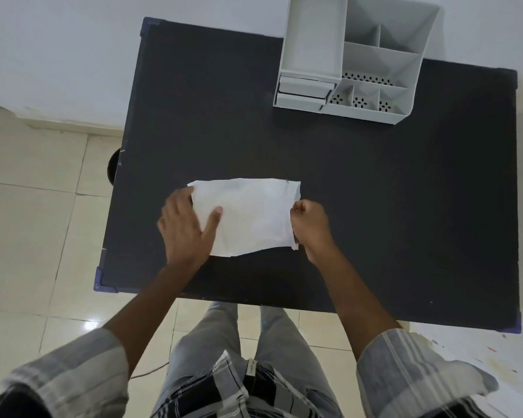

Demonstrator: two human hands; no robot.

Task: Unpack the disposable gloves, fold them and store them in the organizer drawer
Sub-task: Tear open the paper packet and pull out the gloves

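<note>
The gloves [248, 217] lie flat, well short of the organizer [354, 61] – its drawer looks closed. They are pinned by the spread left hand [186, 229]; their edge is pinched by the right hand [310, 221] – the fold is best drawn across evenly.

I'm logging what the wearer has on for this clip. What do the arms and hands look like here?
Both hands, the left hand and the right hand, are bare: no gloves, rings or watch visible. The forearms are uncovered; grey-and-white striped shirt sleeves are pushed up near the elbows.
</note>
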